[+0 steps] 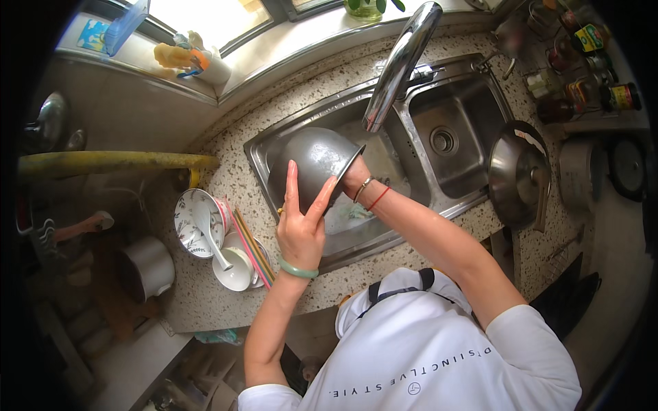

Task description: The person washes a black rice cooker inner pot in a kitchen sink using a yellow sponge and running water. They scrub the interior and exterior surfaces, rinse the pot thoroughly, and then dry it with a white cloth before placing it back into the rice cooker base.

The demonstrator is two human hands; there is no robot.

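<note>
A shiny metal bowl is tilted over the left basin of the sink, its mouth facing right. My left hand supports the bowl from outside, with two wet fingers stretched apart along its wall and the others partly hidden. Inside the bowl's mouth is my right hand; its fingers are hidden by the bowl's wall, so what they hold does not show. Below the bowl, a pale greenish cloth-like thing lies in the basin among suds.
A chrome faucet arches above the sink's divider. Left of the sink stand a patterned bowl with a white spoon, a small white bowl and colored chopsticks. A metal wok lid leans at the right; bottles line a rack.
</note>
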